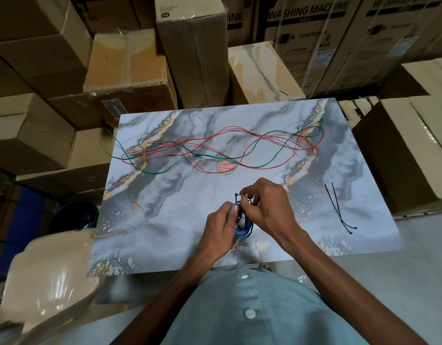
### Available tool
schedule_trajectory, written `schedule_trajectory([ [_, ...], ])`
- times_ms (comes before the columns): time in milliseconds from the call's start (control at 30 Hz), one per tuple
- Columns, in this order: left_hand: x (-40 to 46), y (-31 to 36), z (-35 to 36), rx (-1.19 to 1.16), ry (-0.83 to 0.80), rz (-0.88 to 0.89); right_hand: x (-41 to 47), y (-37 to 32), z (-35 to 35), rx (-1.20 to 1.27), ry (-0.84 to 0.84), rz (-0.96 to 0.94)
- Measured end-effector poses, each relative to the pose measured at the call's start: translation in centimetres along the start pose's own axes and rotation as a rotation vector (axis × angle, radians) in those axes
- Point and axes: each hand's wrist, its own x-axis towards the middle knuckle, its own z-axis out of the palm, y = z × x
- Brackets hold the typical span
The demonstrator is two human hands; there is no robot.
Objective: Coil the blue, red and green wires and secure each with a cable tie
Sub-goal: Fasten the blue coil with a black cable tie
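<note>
The blue wire (245, 229) is wound into a small coil above the near middle of the marble-patterned board (165, 220). My left hand (218, 226) grips the coil's left side. My right hand (267, 205) pinches a black cable tie (237, 195) that wraps the coil's top. The red wire (215, 143) and the green wire (165, 171) lie loose and tangled together across the far half of the board. Two spare black cable ties (336, 207) lie on the board at the right.
Cardboard boxes (195, 46) stack closely behind and on both sides of the board. A plastic-wrapped beige object (48, 275) sits at the near left. A red round sticker (225, 166) marks the board's middle.
</note>
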Motion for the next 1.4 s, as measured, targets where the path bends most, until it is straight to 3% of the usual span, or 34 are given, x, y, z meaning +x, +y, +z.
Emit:
schedule_trajectory([
  [467,-0.4,0.3,-0.3,0.062,0.005,0.079,-0.1,0.2,-0.4,-0.019,-0.034,-0.021],
  [833,-0.5,0.1,-0.3,0.087,-0.012,0.063,-0.1,0.8,-0.9,0.019,-0.029,-0.093],
  [1400,-0.7,0.2,-0.3,0.073,-0.033,0.056,-0.5,1.4,-0.7,0.102,0.0,-0.052],
])
